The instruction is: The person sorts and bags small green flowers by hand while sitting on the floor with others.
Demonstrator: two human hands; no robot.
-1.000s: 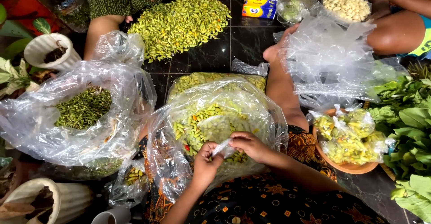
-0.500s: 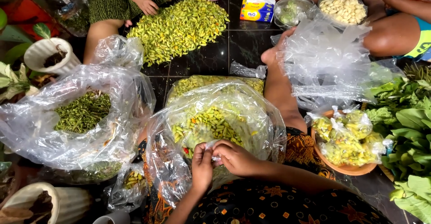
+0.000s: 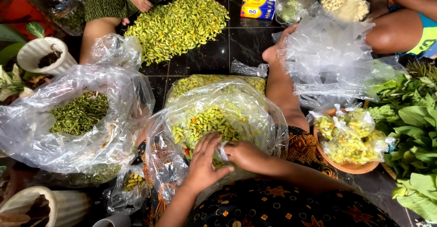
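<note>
We had both hands at six o'clock in the view, over the near edge of the large clear plastic bag of small yellow-green chillies point(image 3: 214, 122) that lay in our lap. Our left hand point(image 3: 203, 165) had spread flat on the bag's film, fingers wide and holding nothing we could make out, where half a second earlier it was curled up against the right. Our right hand point(image 3: 246, 155) stayed pinched on a small strip of pale plastic point(image 3: 224, 150) at the bag's mouth. We judged the bag's opening was being gathered. At nine o'clock sat a second clear bag of dark green stems point(image 3: 79, 113); at twelve o'clock a loose heap of yellow-green chillies point(image 3: 177, 24) lay on the dark tiled floor point(image 3: 246, 40), and at three o'clock a brown bowl of small filled bags point(image 3: 348, 140).
</note>
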